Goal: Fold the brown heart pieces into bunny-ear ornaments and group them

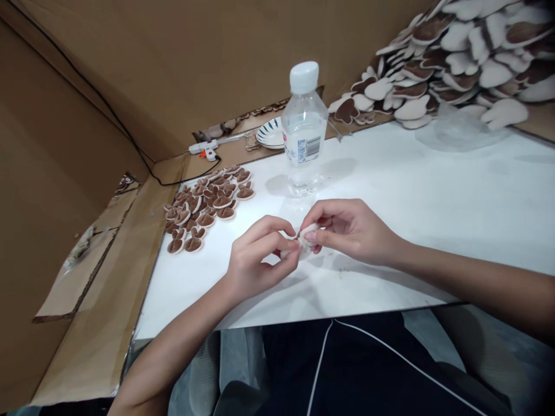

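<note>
Just above the white tabletop (pixel 407 190), my left hand (pixel 264 251) and my right hand (pixel 347 228) meet at a small white plush piece (pixel 309 236). Both hands pinch it between thumb and fingers, the left at its left end, the right at its upper right. The fingers cover much of it, so its full shape is hidden. To the left lies a spread of brown plush pieces with white edges (pixel 225 199), mostly brown side up. Beyond my hands stands a clear plastic bottle (pixel 304 124) with a white cap.
A large heap of brown and white plush pieces (pixel 455 75) fills the back right, with a clear plastic bag (pixel 459 136) before it. A white glue gun (pixel 204 148) with a black cord and a patterned dish (pixel 269 134) lie along the back. Cardboard walls (pixel 195 63) enclose the table.
</note>
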